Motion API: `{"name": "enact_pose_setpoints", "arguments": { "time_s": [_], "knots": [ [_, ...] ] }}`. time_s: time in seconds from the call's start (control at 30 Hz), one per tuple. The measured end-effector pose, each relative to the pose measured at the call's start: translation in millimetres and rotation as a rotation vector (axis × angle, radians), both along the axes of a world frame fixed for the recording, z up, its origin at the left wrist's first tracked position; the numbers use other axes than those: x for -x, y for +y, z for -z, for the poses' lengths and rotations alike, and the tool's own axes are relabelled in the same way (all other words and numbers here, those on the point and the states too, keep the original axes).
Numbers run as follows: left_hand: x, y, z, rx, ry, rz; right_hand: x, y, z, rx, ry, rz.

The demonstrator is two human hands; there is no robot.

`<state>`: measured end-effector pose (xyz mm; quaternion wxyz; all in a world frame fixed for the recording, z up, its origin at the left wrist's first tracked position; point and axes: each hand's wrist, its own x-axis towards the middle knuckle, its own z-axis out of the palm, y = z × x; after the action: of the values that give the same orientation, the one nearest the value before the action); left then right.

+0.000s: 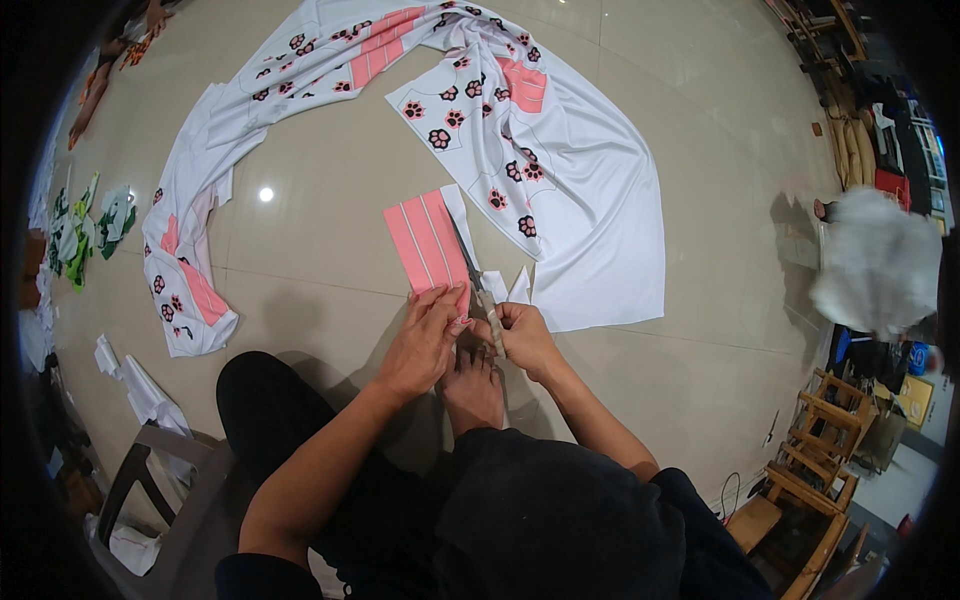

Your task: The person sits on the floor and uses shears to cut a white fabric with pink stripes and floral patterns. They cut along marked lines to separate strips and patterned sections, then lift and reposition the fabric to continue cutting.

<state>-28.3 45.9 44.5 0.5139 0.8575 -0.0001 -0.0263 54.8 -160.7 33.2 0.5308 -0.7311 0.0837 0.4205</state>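
My right hand [522, 338] is closed round the wrapped handles of a pair of scissors [474, 272]. Their dark blades point away from me, along the right edge of a pink fabric piece [425, 240] with white stripes. A white margin shows beside that edge. My left hand [432, 328] grips the near end of the pink piece, its fingers closed on the fabric. Small white fabric scraps [508, 285] lie just right of the blades. Beyond lies a long white cloth [600, 210] printed with paw marks and pink striped patches, curving round to the left.
My bare foot [473, 393] is on the tiled floor right below my hands. A grey plastic chair [150, 480] stands at the lower left, near white scraps [150, 395]. Wooden frames [815, 450] and a blurred white bundle [872, 262] are at the right. Green scraps [80, 235] lie far left.
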Motion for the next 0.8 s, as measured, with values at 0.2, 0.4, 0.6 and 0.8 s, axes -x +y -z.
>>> {"name": "enact_pose_setpoints", "arguments": {
  "time_s": [0.2, 0.4, 0.6, 0.8],
  "knots": [
    [0.5, 0.1, -1.4, 0.001, 0.001, -0.007, 0.2, -0.8, -6.0, 0.002, 0.021, -0.012],
    [0.1, -0.3, -4.2, -0.017, -0.013, 0.006, -6.1, 4.5, -3.8, -0.025, 0.002, 0.007],
    [1.4, 0.2, -3.7, -0.003, 0.004, -0.004, -9.5, 8.9, -0.3, -0.024, 0.026, 0.025],
    [0.9, 1.2, -3.9, -0.087, -0.034, 0.037, -7.1, 2.4, 5.7, -0.012, -0.012, -0.015]
  ]
}}
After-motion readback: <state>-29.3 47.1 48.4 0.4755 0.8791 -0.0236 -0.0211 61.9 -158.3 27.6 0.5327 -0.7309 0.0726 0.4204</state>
